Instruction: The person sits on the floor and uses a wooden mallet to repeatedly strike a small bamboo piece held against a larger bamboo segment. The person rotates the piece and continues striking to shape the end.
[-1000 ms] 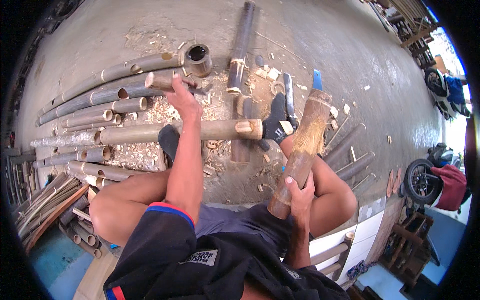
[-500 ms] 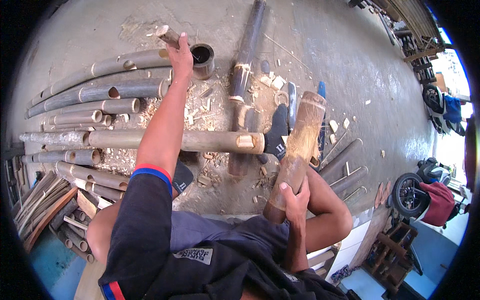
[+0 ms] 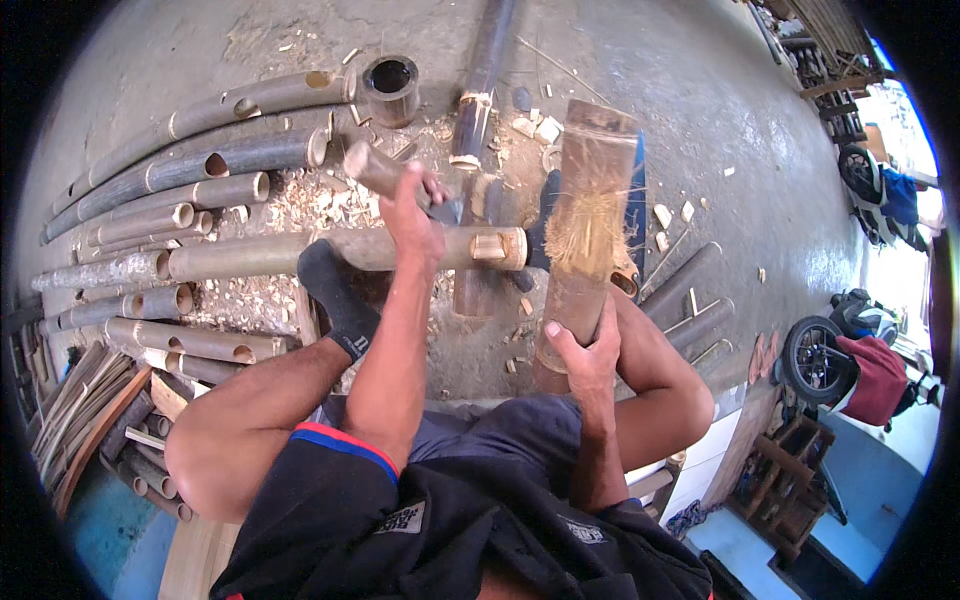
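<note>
My left hand (image 3: 412,218) is closed around the thick round wooden handle of a chisel (image 3: 372,168); its short dark metal blade shows beyond the fingers. The chisel is held above a horizontal bamboo pole (image 3: 380,248), apart from the rectangular cut near the pole's right end. My right hand (image 3: 588,345) grips the near end of a thick bamboo club (image 3: 598,150), tilted slightly, with its middle frayed into pale fibres. A foot in a dark sock (image 3: 335,295) rests against the pole. Under the pole's right part lies a short crosswise bamboo piece (image 3: 475,295).
Several bamboo poles with round holes (image 3: 240,160) lie at the left. A bamboo cup with dark contents (image 3: 391,112) stands beyond the pole, near a long dark bamboo (image 3: 480,80). Wood chips (image 3: 330,195) cover the floor. Split strips (image 3: 85,400) lie lower left; a motorbike (image 3: 830,375) is at right.
My left hand has brought the chisel from beside the bamboo cup back toward me and rightward over the pole. My right hand has turned the bamboo club more upright and shifted it slightly away.
</note>
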{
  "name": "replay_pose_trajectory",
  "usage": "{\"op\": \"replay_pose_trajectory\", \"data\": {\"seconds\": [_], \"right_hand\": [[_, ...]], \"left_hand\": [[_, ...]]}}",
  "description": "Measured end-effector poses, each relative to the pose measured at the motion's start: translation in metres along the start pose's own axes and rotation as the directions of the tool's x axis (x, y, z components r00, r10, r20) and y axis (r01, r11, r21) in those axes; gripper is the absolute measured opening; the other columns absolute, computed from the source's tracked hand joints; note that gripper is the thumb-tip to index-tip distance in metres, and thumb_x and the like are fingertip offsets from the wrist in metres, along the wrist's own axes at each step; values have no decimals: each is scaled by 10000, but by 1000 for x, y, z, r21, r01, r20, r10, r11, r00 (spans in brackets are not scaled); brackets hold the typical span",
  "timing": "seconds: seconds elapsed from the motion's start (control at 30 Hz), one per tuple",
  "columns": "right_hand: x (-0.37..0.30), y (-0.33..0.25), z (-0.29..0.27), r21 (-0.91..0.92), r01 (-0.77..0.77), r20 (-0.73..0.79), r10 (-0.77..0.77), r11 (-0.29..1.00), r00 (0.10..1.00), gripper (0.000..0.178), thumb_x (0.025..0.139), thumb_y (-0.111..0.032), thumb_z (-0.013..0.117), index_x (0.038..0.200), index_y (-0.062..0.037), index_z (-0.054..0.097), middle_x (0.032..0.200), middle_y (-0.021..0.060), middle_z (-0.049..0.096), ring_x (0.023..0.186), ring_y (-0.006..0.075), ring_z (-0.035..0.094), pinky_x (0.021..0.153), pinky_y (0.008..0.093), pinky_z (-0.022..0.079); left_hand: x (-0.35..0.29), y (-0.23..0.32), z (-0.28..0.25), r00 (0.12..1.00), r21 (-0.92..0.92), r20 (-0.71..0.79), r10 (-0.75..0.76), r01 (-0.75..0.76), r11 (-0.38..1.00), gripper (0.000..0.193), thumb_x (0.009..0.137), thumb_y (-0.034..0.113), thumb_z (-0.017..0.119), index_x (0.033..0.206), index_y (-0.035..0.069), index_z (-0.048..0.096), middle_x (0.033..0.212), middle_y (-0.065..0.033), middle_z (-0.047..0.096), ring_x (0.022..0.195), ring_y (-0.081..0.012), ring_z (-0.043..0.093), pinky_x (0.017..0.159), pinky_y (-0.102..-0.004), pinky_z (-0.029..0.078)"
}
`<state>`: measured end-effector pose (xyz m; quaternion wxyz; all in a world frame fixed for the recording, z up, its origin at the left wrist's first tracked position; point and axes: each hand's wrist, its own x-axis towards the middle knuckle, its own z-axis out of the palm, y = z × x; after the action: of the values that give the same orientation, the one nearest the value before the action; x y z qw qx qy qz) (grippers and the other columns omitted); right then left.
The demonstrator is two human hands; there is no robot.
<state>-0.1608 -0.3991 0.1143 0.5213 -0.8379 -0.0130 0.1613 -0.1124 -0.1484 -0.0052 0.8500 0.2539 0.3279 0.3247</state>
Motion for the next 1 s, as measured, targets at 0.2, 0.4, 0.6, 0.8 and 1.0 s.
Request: {"op": "replay_pose_trajectory", "data": {"seconds": [0.2,0.4,0.6,0.8,1.0], "right_hand": [[-22,11,-4,-29,-3,66,5,1000,998,749,811,-183,777,1458,12,453,1255,155,656,1136,236,629,1030,375,479],[-33,8,-1,-40,-10,87,13,999,996,744,816,-196,777,1460,-4,457,1261,170,661,1149,251,638,1031,386,484],[-24,-14,1,-169,109,120,-89,980,989,807,793,-234,804,1475,-12,436,1272,220,658,1149,318,668,1023,414,495],[26,-93,19,-427,596,363,-475,680,802,893,780,-348,806,1508,-46,385,1176,300,672,1068,411,701,926,472,555],[80,-150,43,-612,778,747,-216,144,628,816,790,-393,785,1474,-142,417,986,272,692,774,429,723,678,499,587]], "left_hand": [[-41,-32,-44,994,-2,-1,-113,113,994,232,907,236,696,923,76,529,690,-42,519,611,-164,506,658,-369,484],[-46,-38,-47,1000,54,7,-8,7,999,195,919,201,683,935,58,553,718,-45,557,623,-159,525,661,-359,503],[-46,-49,-56,999,223,38,36,-43,974,129,940,140,672,943,40,591,752,-21,580,637,-124,544,651,-320,503],[-52,-58,-81,984,388,126,124,-164,907,164,931,136,702,1016,25,617,795,-27,626,668,-107,588,650,-300,505],[-52,-57,-70,998,213,48,39,-48,976,77,894,69,644,941,12,621,810,-33,647,684,-126,596,625,-302,488]]}}
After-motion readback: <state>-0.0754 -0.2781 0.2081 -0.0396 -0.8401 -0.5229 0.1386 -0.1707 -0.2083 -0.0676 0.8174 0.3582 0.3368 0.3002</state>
